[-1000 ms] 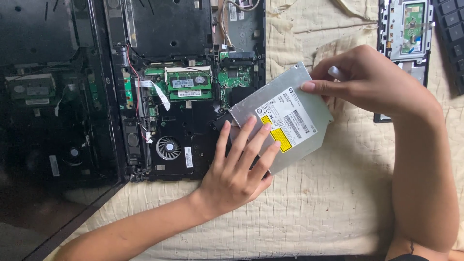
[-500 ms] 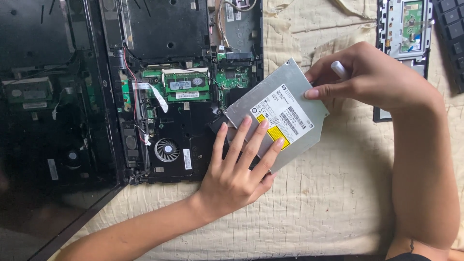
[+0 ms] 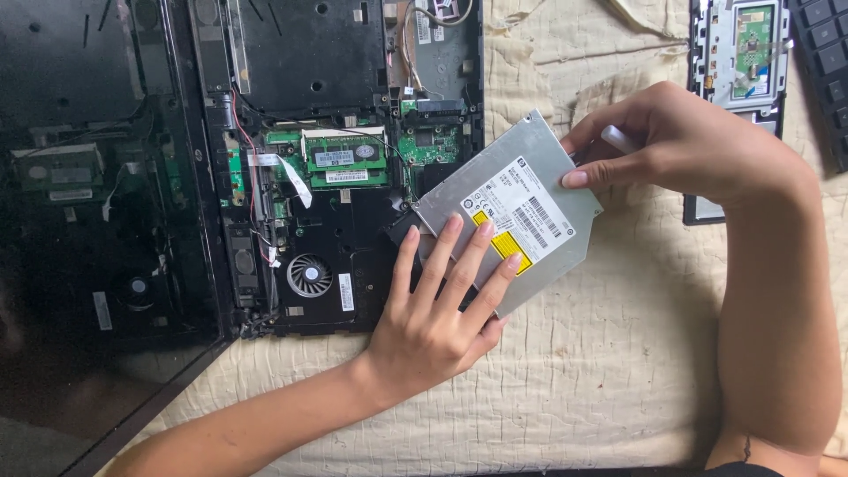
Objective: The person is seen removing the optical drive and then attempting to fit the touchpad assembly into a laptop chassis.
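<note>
A silver optical drive (image 3: 521,199) with white and yellow labels lies tilted at the right edge of an opened black laptop base (image 3: 336,88), its left corner reaching over the base. My left hand (image 3: 433,327) lies flat on the drive's near half, fingers spread. My right hand (image 3: 689,146) pinches the drive's far right edge between thumb and fingers, and a small white object (image 3: 618,139) shows inside that hand. Green memory modules (image 3: 344,159) and a round fan (image 3: 309,274) sit exposed in the base.
Everything rests on a cream quilted cloth (image 3: 601,380). A glossy black panel (image 3: 79,221) lies at the left. A palm-rest piece with a green board (image 3: 738,53) and a black keyboard (image 3: 821,62) sit at the top right.
The drive has slid left, toward the laptop base, and now overlaps its edge. Both hands moved with it.
</note>
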